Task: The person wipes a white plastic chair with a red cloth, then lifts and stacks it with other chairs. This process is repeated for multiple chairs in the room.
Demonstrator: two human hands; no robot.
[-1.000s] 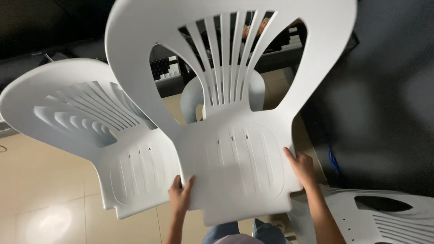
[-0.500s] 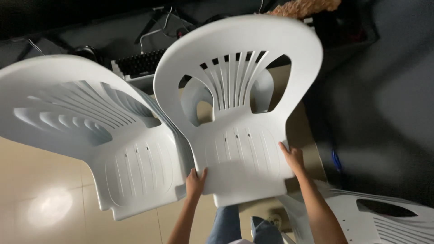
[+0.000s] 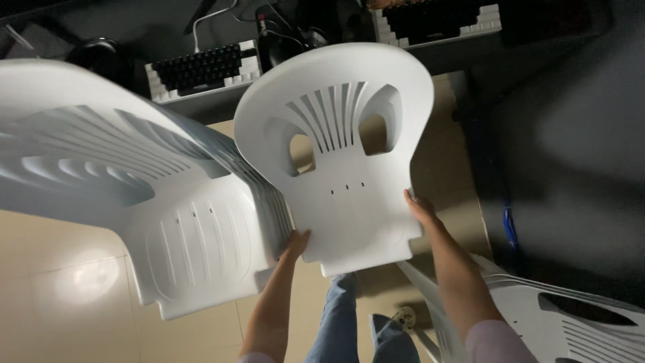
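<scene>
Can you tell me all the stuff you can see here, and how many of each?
held chair: one, white plastic, centre, both hands on its seat edges
chair stack: one stack of several, white, left, next to the held chair
other chairs: number unclear, white, bottom right corner
keyboards: two, dark keys with pale edges, on the dark desk along the top
cables: a few, pale and dark, top centre
floor: beige tiles, shiny spot lower left
jeans: blue, bottom centre
left hand: on the seat's left front edge
right hand: on the seat's right edge
</scene>
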